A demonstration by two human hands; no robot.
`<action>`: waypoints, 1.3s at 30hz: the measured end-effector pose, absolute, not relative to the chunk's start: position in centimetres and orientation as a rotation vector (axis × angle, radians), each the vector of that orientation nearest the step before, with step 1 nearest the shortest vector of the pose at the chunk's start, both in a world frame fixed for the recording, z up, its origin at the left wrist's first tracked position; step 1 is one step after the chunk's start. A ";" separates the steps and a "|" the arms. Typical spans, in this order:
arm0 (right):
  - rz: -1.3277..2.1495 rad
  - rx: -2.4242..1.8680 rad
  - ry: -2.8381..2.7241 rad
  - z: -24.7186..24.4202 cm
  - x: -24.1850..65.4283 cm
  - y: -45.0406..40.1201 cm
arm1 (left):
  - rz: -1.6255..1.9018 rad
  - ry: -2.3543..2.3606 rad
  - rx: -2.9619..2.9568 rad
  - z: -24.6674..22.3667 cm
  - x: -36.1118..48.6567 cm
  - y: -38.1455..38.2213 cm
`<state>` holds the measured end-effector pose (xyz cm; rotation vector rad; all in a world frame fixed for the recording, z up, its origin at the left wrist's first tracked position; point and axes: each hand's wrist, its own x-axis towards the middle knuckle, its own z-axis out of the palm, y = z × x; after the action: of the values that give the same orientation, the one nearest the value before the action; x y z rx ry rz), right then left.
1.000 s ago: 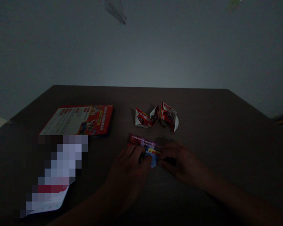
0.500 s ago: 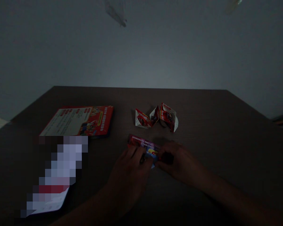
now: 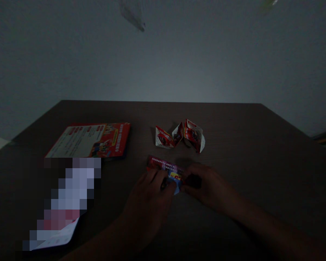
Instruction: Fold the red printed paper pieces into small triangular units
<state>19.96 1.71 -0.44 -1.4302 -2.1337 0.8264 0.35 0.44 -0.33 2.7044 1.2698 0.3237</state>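
A small purple and blue printed paper sheet point(image 3: 167, 166), partly folded, lies on the table in front of me. My left hand point(image 3: 152, 192) is closed over its near left part, thumb and fingers pressing on it. At the paper's right end, my right hand point(image 3: 202, 185) pinches the edge between thumb and fingers. My fingers hide much of the sheet's lower part. Just beyond it stands a red and white folded paper piece point(image 3: 194, 134) with zigzag points, touched by neither hand.
A red and white printed book or pad point(image 3: 115, 139) lies at the left. Nearer me, a lit phone-like screen point(image 3: 61, 233) is mostly blurred out. The dark table point(image 3: 233, 127) meets a grey wall point(image 3: 206, 54) at its far edge.
Hardly anything differs. My right hand has shifted very slightly to the right at the paper's end; my left hand stays in place on the sheet.
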 end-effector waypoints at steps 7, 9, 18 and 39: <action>0.963 -1.410 -2.095 0.0 20.6 1.9 | 0.338 1.281 2.715 -0.4 0.3 0.4; 0.972 -1.391 -2.095 0.1 20.8 1.9 | 0.332 1.284 2.716 -0.4 0.3 0.4; 0.985 -1.339 -2.135 0.2 21.2 1.9 | 0.308 1.288 2.691 -0.4 0.3 0.4; 0.954 -1.410 -2.099 -0.5 20.7 2.1 | 0.313 1.264 2.656 -0.2 0.3 0.3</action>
<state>20.72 2.12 -0.50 -1.4100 -2.0991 0.9540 0.30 0.34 -0.23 2.6560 1.2641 0.3128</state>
